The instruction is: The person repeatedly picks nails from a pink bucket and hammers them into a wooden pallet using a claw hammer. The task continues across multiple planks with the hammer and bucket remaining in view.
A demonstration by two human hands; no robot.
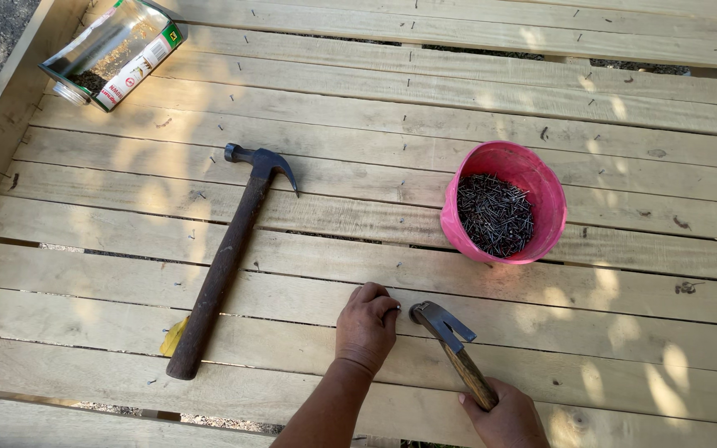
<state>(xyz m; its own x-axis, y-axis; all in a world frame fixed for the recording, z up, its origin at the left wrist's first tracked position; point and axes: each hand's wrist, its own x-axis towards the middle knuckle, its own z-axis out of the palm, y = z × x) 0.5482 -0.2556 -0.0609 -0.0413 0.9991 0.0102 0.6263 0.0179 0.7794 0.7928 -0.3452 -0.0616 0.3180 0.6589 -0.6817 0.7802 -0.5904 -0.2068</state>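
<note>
Two hammers are in view. One hammer (451, 352) is in use: the right hand (508, 421) is closed around the lower end of its wooden handle at the bottom edge of the frame, and the steel claw head rests low over the planks, just right of the left hand. The second, spare hammer (227, 259) lies flat and untouched on the boards to the left, dark handle running diagonally, claw head toward the top, well apart from both hands. A small yellow scrap (173, 336) shows beside its handle end.

The left hand (366, 325) is curled knuckles-up on a plank, fingertips pinched together right beside the working hammer's head. A nail (392, 312) appears to be held there, but it is too small to confirm.

One pink bucket (541, 207) stands upright on the boards, up and right of the hands and near them. It holds a heap of dark nails (495, 214), too many to count.

One metal can (114, 51) lies on its side at the top left corner. It is rectangular and shiny, with a white and red label along one face and a green patch at the upper corner; the round cap end points lower left.

The work surface is a deck of pale planks (425, 145) running left to right with narrow gaps, scattered with nail heads. A raised board edges the left side, with gravel beyond.
</note>
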